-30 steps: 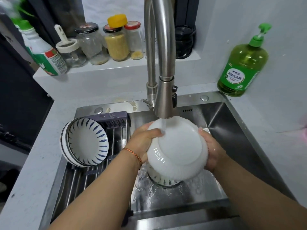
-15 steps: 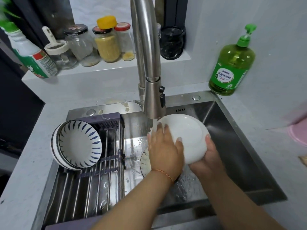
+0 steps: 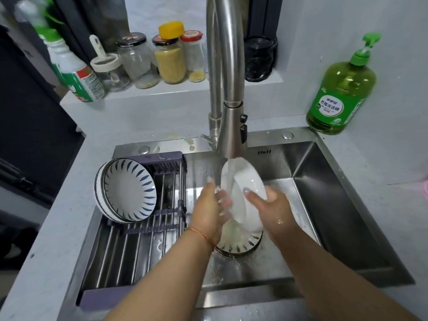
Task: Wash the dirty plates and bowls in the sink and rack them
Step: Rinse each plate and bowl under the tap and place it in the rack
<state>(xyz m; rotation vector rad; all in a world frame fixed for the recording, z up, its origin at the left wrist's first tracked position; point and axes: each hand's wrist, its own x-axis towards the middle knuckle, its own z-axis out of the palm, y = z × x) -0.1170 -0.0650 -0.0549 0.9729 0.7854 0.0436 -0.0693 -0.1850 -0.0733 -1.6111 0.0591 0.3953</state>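
Observation:
A white bowl (image 3: 249,181) is tipped on edge under the running tap (image 3: 231,135), over the steel sink (image 3: 324,193). My right hand (image 3: 271,202) grips its rim, thumb across the inside. My left hand (image 3: 212,212) lies with straight fingers against the bowl's left side, in the water stream. Below them a blue-striped dish (image 3: 238,245) sits on the sink floor, mostly hidden. Two blue-striped bowls (image 3: 127,189) stand on edge at the far end of the rack (image 3: 139,251) across the sink's left half.
A green soap bottle (image 3: 340,89) stands on the counter at the back right. Several jars (image 3: 170,59) and a spray bottle (image 3: 74,72) line the ledge behind the tap. The tall tap neck rises just above the hands.
The white bowl has been turned from nearly flat to standing on edge. My left hand has slid off its inside to its left side. Water keeps running.

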